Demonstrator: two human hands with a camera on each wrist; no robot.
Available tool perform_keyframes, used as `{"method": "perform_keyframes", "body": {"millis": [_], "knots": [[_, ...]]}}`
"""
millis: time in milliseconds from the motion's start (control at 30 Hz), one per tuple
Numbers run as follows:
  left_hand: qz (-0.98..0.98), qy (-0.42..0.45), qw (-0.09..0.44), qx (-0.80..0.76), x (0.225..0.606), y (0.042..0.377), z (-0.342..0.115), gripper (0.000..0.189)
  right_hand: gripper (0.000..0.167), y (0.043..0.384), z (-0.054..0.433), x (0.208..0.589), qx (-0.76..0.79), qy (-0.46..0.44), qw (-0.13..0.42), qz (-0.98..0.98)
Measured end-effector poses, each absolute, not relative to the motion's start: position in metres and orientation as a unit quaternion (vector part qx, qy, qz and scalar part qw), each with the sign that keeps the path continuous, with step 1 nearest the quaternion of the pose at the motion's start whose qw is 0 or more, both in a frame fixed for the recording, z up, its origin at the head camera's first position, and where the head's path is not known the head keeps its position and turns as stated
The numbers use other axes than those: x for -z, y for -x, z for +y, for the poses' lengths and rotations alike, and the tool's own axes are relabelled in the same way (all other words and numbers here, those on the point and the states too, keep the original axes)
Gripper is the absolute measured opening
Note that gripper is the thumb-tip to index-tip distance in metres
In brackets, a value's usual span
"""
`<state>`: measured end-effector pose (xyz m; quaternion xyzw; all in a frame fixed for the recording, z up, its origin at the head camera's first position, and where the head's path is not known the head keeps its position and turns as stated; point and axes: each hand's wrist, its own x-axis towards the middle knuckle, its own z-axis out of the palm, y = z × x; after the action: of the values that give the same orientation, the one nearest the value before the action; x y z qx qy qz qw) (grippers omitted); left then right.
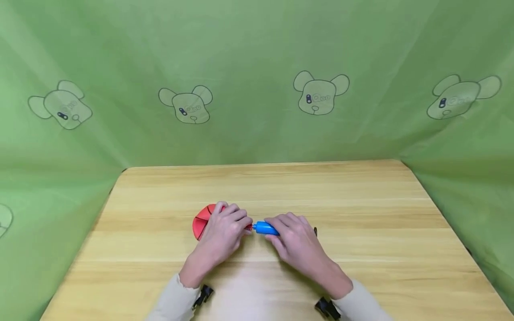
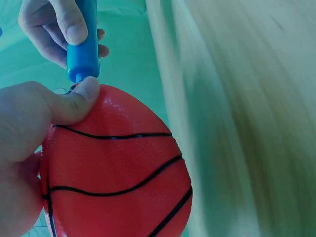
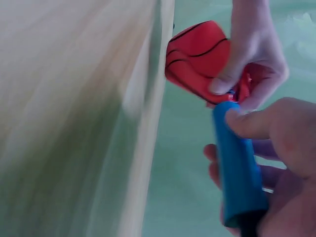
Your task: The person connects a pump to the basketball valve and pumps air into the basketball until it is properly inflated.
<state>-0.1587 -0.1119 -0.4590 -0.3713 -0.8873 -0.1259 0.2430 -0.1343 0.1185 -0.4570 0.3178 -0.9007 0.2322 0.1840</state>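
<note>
A red, partly deflated toy basketball (image 2: 116,163) with black lines is gripped by my left hand (image 1: 225,229), its thumb pressing near the ball's valve end. My right hand (image 1: 296,238) holds a blue hand pump (image 3: 239,173) around its barrel, thumb along the side. The pump's narrow tip meets the ball right beside the left thumb; how deep it sits there is hidden by the fingers. In the head view the ball bulges out to the left of the left hand, while a bit of the pump's black end shows behind the right hand.
Both hands work above a light wooden table (image 1: 361,191). A green curtain (image 1: 257,53) printed with bear heads stands behind the table and at both sides. Black clips (image 1: 203,295) sit by the pale sleeves (image 1: 176,296) at the wrists.
</note>
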Motion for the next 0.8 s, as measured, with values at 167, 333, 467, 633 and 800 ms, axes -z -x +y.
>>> {"method": "perform_keyframes", "body": {"millis": [167, 333, 467, 633, 800], "knots": [[-0.891, 0.365, 0.247, 0.111, 0.467, 0.167, -0.115, 0.015, 0.041, 0.134, 0.121, 0.453, -0.239, -0.315, 0.144, -0.907], [-0.889, 0.363, 0.263, 0.098, 0.472, 0.179, -0.122, 0.015, 0.034, 0.138, 0.133, 0.449, -0.297, -0.311, 0.172, -0.887], [-0.887, 0.361, 0.274, 0.086, 0.473, 0.192, -0.13, 0.013, 0.029, 0.142, 0.146, 0.451, -0.366, -0.258, 0.157, -0.88], [-0.882, 0.363, 0.276, 0.118, 0.476, 0.21, -0.138, 0.02, 0.028, 0.146, 0.152, 0.458, -0.465, -0.189, 0.022, -0.864], [-0.896, 0.309, 0.259, 0.186, 0.475, 0.219, -0.141, 0.047, 0.025, 0.15, 0.15, 0.461, -0.597, -0.125, -0.063, -0.79]]}}
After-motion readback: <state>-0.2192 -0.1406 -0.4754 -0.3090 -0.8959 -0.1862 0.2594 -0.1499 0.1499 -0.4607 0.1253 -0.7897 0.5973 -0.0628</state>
